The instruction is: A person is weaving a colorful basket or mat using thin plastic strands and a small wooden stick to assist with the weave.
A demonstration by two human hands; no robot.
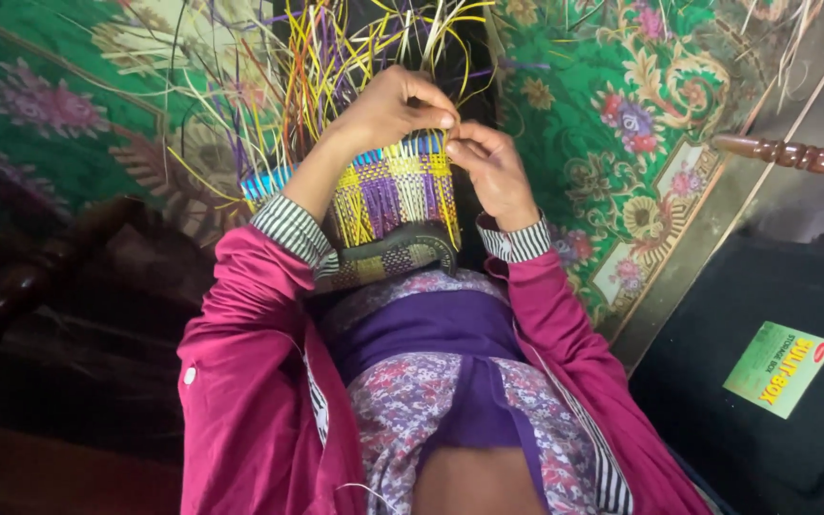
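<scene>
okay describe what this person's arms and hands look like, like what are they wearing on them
Both arms are covered by long magenta-pink jacket sleeves. Under each one a black-and-white striped cuff sticks out at the wrist. The left hand and right hand are bare: no gloves, and no rings, watch or bracelets that I can see. A small white button or snap sits on the left sleeve.

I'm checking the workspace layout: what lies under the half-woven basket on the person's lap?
Under the basket show a purple and floral garment and, farther out, green floral carpet. The basket's underside and the lap beneath are covered.
</scene>
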